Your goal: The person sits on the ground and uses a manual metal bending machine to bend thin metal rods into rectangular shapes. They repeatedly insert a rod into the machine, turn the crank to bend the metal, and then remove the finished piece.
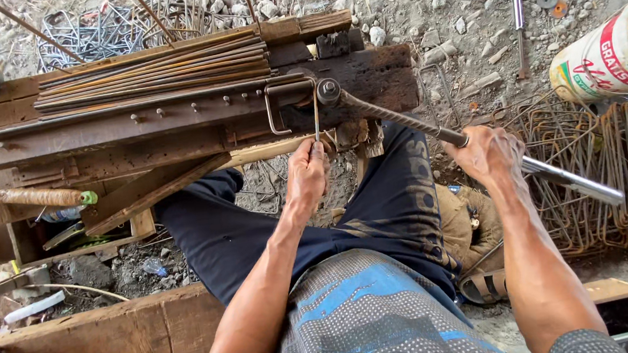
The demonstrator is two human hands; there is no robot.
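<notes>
A thin steel rod [290, 106], bent into a partial rectangle, lies against the pins of a dark wooden bending bench [374, 78]. My left hand [306, 176] grips the rod's near end just below the bench edge. My right hand [490, 153] is closed around a long metal bending lever [400, 118] whose head sits on a bolt [329, 89] at the bench. The lever's shiny pipe handle [576, 183] sticks out to the right past my hand. I sit with my legs in dark trousers under the bench.
A bundle of straight rusty rods [154, 69] lies on the bench top. Several finished wire stirrups [597, 164] are heaped at the right beside a tipped white bucket [617, 51]. More bent wire [97, 32] lies behind on gravel. A wooden plank [116, 349] is at the lower left.
</notes>
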